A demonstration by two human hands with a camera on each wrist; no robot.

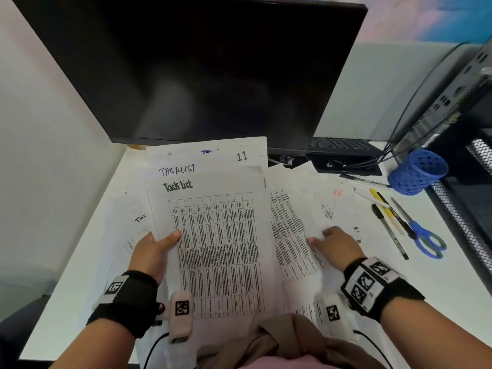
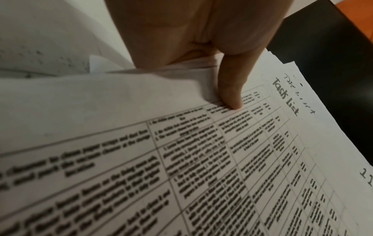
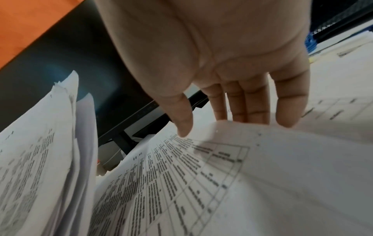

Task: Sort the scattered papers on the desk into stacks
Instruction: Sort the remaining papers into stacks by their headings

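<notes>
Left grip: left hand (image 1: 149, 253) at lower left of the head view, clamped on the held stack (image 1: 213, 230) at its left edge. Thumb (image 2: 230, 94) lies on the printed table of the top sheet; the other fingers are hidden under the paper.
Held stack: several sheets, tilted up off the counter (image 1: 66, 275), centre of the head view. Top sheet reads "Task list" above a dense printed table; a sheet behind it shows "11" at its upper right corner.
Right grip: right hand (image 1: 336, 246) at right of centre, fingers apart and nearly straight, palm down. Fingertips (image 3: 286, 115) reach past the raised edge of a loose sheet (image 3: 272, 159); thumb just above the print. Whether they press on it, I cannot tell.
Loose papers: scattered papers (image 1: 300, 222) overlap flat on the counter, right of the held stack and under the right hand; more peek out at the stack's left side.
Right edge of frame: blue mesh pen cup (image 1: 418, 171) lying on its side; pens and markers (image 1: 388, 217) fanned out beside blue-handled scissors (image 1: 426, 238).
Upper frame: dark monitor (image 1: 199, 70), screen off; black keyboard (image 1: 340, 145) behind it to the right.
</notes>
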